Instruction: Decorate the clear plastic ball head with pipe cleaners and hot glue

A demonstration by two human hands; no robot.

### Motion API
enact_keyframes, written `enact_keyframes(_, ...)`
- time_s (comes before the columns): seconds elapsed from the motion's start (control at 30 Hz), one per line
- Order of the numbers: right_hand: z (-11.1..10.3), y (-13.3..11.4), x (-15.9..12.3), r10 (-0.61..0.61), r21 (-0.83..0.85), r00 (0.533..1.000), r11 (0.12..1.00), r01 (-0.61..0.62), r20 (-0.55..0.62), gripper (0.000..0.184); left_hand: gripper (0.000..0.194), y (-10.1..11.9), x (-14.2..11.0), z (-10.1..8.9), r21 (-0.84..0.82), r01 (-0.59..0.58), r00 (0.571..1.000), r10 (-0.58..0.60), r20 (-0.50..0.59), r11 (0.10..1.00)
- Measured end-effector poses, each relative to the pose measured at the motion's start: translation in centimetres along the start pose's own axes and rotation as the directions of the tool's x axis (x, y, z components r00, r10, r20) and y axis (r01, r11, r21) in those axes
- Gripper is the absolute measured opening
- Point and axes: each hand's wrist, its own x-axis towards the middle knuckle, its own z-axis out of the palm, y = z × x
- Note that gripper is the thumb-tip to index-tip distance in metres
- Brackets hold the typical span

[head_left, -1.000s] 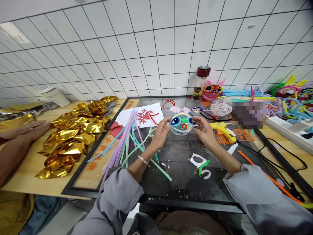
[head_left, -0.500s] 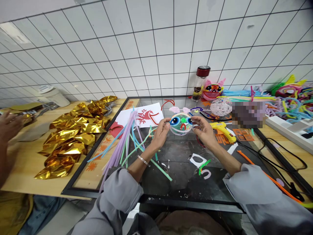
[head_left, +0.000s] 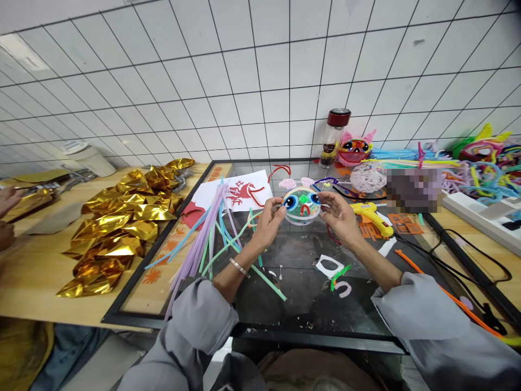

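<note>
Between my two hands I hold a round, clear lantern-like craft (head_left: 302, 216) with big blue eyes, a green nose, a red curved mouth and pink fluffy ears on top. My left hand (head_left: 268, 224) grips its left rim, thumb in front. The fingers of my right hand (head_left: 338, 217) pinch the right rim. The craft is held above the dark glass board (head_left: 285, 304). To the right of my right hand lies a yellow glue gun (head_left: 371, 217). Left of my left hand is a bundle of lilac, blue and green pipe cleaners (head_left: 203, 239).
Gold foil (head_left: 122, 228) covers the table at left, near a co-worker's hands (head_left: 7, 217). A lidded glass bottle (head_left: 334, 138) and a pink animal craft (head_left: 354, 151) stand at the back. A paper cut-out (head_left: 329, 266) and black cables (head_left: 443, 260) lie on the board.
The craft in my hands has tipped slightly, its ears shifting a little left and down. At far left, the co-worker's hands have moved left, mostly out of view.
</note>
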Motion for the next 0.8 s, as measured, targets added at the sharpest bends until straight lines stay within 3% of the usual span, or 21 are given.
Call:
enact_keyframes(0.3, -0.2, 0.2, 0.2, -0.051, -0.092, 0.999, 0.994, 0.05, -0.007, 0.043, 0.049, -0.1, 0.1, 0.3, -0.072, 0.014, 1.0, -0.014, -0.004, 0.997)
enact_keyframes(0.8, -0.3, 1.3, 0.2, -0.071, -0.092, 0.997, 0.993, 0.071, 0.003, 0.047, 0.042, -0.1, 0.0, 0.1, 0.04, 0.017, 1.0, -0.016, -0.016, 0.999)
